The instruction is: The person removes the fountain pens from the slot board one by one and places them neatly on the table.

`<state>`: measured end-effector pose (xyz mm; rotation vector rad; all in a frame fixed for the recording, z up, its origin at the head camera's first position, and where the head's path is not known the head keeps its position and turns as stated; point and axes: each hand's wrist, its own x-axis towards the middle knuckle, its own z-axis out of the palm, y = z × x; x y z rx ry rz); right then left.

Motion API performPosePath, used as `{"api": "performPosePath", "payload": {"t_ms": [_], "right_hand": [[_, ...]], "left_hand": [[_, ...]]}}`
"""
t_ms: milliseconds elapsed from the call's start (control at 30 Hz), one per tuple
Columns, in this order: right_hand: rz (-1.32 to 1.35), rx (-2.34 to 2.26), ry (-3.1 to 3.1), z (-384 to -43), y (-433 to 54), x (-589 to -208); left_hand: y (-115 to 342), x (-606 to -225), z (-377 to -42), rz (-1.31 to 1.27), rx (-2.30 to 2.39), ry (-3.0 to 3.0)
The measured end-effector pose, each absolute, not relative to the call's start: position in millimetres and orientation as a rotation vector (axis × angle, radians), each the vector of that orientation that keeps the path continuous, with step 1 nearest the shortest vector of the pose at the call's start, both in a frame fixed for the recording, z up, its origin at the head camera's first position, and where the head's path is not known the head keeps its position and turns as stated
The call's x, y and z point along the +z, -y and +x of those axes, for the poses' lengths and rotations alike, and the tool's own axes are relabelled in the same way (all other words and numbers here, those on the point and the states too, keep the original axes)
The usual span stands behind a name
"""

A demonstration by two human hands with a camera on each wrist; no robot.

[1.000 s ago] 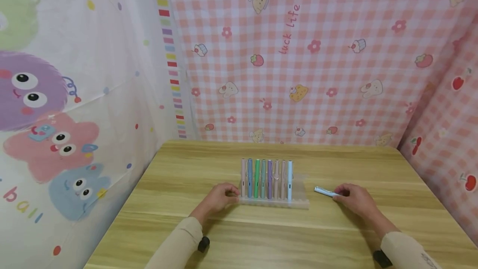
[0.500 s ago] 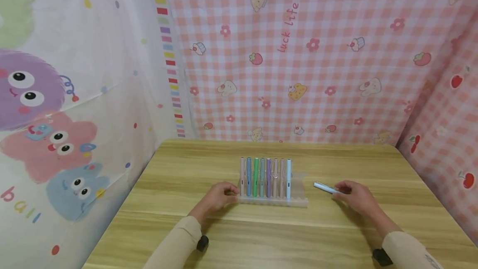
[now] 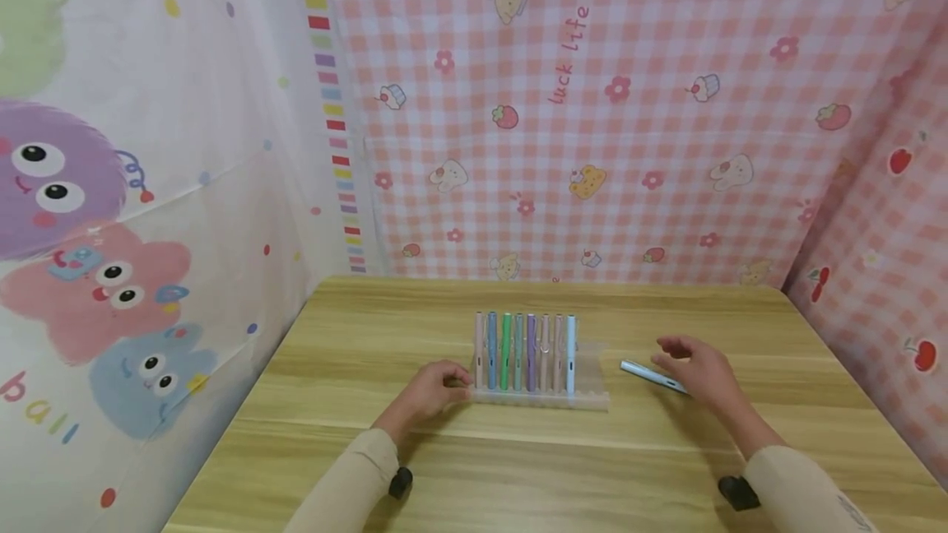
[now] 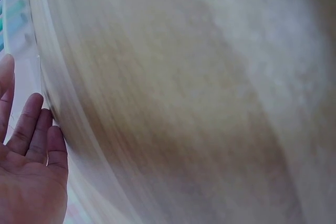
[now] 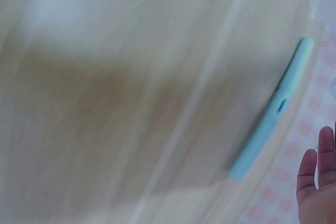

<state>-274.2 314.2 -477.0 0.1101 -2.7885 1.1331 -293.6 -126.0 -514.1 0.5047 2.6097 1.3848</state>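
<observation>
In the head view, my left hand point(image 3: 437, 387) is at the left end of a clear pen rack point(image 3: 544, 401), its fingertips touching or very near the rack's edge. The left wrist view shows the fingers of that hand point(image 4: 34, 177) fairly straight beside the rack's pale edge. Several capped pens stand in a row in the rack, among them a green pen point(image 3: 507, 352), a purple pen point(image 3: 531, 356) and a light blue pen point(image 3: 571, 356) at the right. Another light blue pen point(image 3: 652, 376) lies on the table right of the rack. Just above it, my right hand point(image 3: 699, 373) holds nothing.
The wood-grain table point(image 3: 518, 475) extends around the rack and both hands. A pink checked cloth point(image 3: 578, 138) hangs behind it, and a white cartoon-printed cloth point(image 3: 222, 270) hangs at the left. A black wrist-worn device point(image 3: 401, 483) sits under the left sleeve.
My right hand has let go of the light blue pen and lifted its fingers away, leaving the pen on the table. The left hand has stayed at the rack's left end.
</observation>
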Motion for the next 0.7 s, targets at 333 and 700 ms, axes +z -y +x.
{"api": "performPosePath", "payload": {"t_ms": [333,700], "right_hand": [[0.009,1.224,2.626,-278,-283,-463],[-0.143,1.427,2.481,-276,-244,-469]], "left_hand": [[127,-514,-292,0.512,1.395,-2.599],[126,-514,-293,0.493,1.401,-2.589]]}}
